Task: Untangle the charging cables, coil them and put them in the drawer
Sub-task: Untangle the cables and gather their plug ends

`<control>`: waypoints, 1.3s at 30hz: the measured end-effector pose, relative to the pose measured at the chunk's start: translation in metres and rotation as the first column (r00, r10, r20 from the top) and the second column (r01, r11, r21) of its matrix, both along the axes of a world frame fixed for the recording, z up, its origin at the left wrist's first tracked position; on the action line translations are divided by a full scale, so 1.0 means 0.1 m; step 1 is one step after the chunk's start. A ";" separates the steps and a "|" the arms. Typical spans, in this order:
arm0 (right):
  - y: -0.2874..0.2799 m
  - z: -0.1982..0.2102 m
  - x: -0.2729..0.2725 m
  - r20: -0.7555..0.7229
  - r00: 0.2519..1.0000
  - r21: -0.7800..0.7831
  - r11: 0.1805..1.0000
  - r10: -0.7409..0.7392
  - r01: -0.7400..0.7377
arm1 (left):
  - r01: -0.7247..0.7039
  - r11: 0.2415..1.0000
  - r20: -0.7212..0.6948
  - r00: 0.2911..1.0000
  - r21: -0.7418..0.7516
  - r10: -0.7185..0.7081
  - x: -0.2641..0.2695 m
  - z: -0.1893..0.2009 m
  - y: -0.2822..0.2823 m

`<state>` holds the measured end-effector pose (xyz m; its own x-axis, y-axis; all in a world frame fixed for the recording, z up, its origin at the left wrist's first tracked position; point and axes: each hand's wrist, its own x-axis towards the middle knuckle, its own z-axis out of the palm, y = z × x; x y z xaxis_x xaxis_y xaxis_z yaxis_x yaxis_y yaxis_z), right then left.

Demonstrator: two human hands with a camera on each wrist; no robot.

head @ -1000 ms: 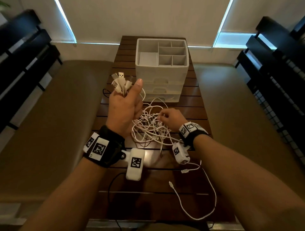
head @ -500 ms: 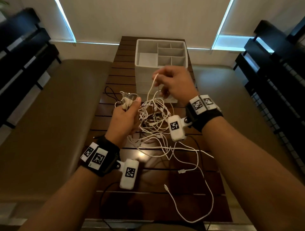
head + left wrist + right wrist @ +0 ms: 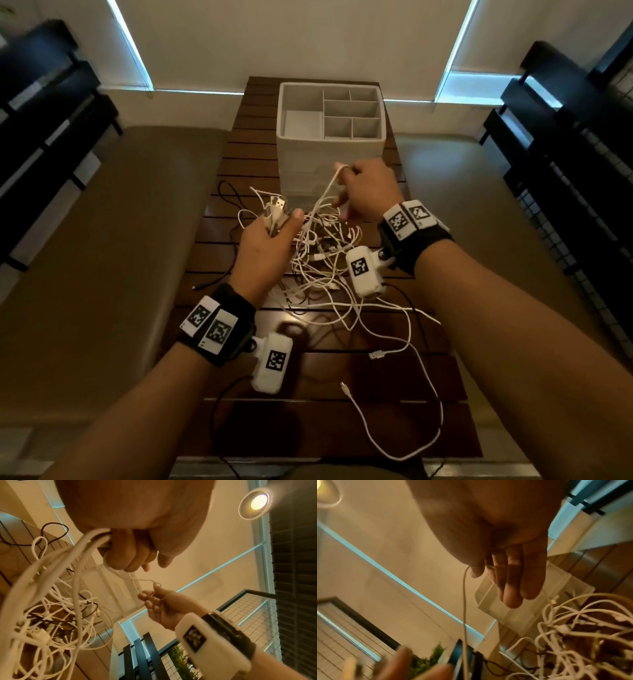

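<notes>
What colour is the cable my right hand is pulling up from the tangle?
White; the cable pinched by the right hand shows best in the head view.

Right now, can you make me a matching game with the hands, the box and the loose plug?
Things:
1. left hand
2. right hand
3. white organiser box
4. loose plug

Where or how:
A. stands at the far end of the wooden table
B. lies on the table near the person, away from the tangle of cables
C. grips a bunch of plug ends
D. pinches one thin white cable and lifts it up

Pairs: 1-C, 2-D, 3-A, 4-B
</notes>
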<state>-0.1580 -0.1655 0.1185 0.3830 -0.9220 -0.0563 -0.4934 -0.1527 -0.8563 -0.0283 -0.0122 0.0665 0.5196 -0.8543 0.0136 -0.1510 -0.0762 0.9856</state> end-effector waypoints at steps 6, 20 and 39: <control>0.04 0.30 0.08 0.167 0.964 -0.190 0.966 0.209 -0.176 | 0.162 0.986 0.075 0.984 -0.034 -0.160 -0.03 0.00 0.12; -0.16 0.40 0.02 0.502 0.862 -0.261 0.962 0.067 0.077 | 0.052 0.991 -0.114 0.993 0.121 -0.039 0.17 -0.28 0.25; 0.01 0.36 -0.22 -0.580 0.811 -0.519 0.801 -0.073 -0.300 | -0.100 0.975 -0.271 0.951 0.196 0.152 0.27 -0.31 0.15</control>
<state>-0.1801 -0.1646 0.1542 0.5585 -0.7996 0.2206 -0.7847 -0.5956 -0.1720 -0.0010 0.0028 0.0355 0.5836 -0.7565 -0.2953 0.1537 -0.2541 0.9549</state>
